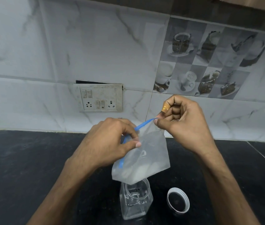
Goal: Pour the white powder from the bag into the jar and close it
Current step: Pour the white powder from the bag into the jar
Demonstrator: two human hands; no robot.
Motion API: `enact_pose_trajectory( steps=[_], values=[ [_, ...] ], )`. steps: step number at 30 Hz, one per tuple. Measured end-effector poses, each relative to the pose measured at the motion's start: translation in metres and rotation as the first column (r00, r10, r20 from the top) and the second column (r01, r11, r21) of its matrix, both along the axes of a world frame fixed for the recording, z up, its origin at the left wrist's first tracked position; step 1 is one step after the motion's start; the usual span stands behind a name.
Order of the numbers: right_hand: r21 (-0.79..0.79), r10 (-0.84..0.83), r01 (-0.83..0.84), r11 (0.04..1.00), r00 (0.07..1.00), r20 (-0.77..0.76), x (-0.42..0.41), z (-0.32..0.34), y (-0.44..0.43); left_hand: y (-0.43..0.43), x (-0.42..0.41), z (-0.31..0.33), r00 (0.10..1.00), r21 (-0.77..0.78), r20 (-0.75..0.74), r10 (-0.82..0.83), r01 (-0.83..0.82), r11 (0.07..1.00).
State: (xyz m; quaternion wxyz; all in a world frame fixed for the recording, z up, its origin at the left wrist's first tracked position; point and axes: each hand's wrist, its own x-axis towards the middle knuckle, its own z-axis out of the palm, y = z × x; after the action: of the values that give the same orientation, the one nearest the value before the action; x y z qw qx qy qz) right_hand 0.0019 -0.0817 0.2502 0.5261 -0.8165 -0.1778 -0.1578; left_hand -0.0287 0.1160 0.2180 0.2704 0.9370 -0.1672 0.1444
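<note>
While the clear bag point(146, 151) of white powder point(143, 172) hangs at centre frame, just above the open jar point(135, 202), fingers of the left hand point(112, 143) pinch its blue zip strip point(142, 125) and fingers of the right hand point(183, 124) pinch the far corner. Lower right, the lid point(178, 200) lies upturned on the black desk point(31, 159).

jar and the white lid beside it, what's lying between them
Nothing, in the head view: only a bare strip of black stone counter separates the clear plastic jar from the round white lid, which lies open side up.
</note>
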Motion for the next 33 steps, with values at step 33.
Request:
enact_pose_trajectory(
  steps=[33],
  values=[
    [0.605,-0.152,0.243,0.758,0.968,-0.199,-0.028,-0.114,-0.029,0.035,-0.003,-0.022,0.979,-0.582,-0.006,0.202,-0.168,0.795]
  ],
)
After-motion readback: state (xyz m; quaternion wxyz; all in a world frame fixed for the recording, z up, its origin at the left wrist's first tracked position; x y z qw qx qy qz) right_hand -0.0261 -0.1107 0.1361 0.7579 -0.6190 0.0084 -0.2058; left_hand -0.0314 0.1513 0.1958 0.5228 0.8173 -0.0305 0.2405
